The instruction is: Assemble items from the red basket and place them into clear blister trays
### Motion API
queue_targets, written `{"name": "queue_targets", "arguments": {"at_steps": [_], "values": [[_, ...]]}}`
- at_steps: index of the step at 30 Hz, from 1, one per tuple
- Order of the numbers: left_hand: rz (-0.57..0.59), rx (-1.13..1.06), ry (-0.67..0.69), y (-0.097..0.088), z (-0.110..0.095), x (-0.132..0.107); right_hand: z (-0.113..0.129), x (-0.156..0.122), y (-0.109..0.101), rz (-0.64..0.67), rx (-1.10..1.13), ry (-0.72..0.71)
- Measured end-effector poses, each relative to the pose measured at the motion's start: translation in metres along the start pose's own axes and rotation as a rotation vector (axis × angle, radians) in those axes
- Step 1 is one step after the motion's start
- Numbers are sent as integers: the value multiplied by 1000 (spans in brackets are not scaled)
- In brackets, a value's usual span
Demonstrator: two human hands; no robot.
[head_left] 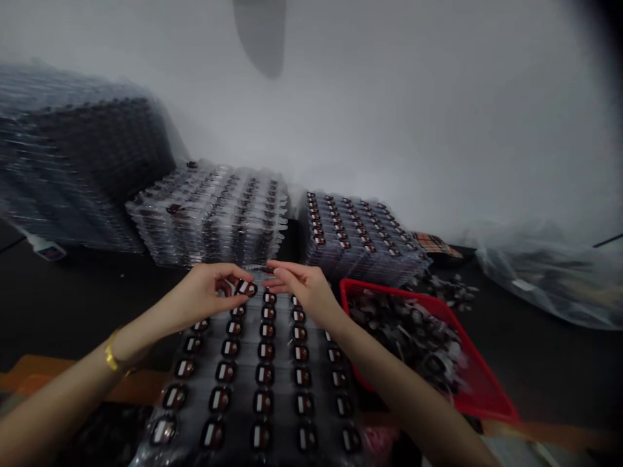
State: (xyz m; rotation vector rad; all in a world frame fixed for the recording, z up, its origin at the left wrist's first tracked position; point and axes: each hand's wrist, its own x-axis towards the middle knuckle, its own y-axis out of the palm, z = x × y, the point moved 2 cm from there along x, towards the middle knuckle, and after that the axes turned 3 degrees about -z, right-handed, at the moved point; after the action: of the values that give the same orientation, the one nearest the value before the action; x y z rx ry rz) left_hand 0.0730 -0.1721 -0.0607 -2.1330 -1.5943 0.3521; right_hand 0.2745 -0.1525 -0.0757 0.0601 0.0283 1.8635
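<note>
My left hand [211, 292] pinches a small dark square part [246, 288] with a white patch between thumb and fingers, just above the far end of a clear plastic tray [246, 389]. My right hand [306, 292] is beside it, fingertips drawn together around something dark and thin that I cannot make out. Rows of similar small dark parts with white and reddish-brown faces, such as one part [265, 375], sit in the tray's pockets below both hands. The tray's far edge is partly hidden behind my fingers.
Behind stand a tall stack of clear trays [87, 149], a lower stack [209, 220] and a filled tray stack [360, 233]. At right, a red basket [487, 389] holds a jumble of dark and clear pieces. A plastic bag [549, 279] lies far right, a white bottle [46, 248] far left.
</note>
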Motion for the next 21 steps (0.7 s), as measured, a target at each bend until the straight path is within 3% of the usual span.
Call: {"name": "queue_targets", "arguments": {"at_steps": [6, 13, 15, 17, 19, 21], "values": [[-1, -312, -52, 12, -5, 8, 3, -5, -8, -143, -140, -134], [19, -333, -67, 15, -11, 11, 1, -13, -18, 166, -105, -11], [36, -340, -77, 15, -14, 10, 3, -16, -19, 115, -112, -27], [44, -351, -102, 16, -15, 10, 5, -19, -20, -34, -138, -78], [48, -365, -129, 18, -16, 10, 8, -23, -17, -157, -216, -193], [63, -395, -147, 20, -18, 10, 13, -26, -13, -174, -334, -344]]}}
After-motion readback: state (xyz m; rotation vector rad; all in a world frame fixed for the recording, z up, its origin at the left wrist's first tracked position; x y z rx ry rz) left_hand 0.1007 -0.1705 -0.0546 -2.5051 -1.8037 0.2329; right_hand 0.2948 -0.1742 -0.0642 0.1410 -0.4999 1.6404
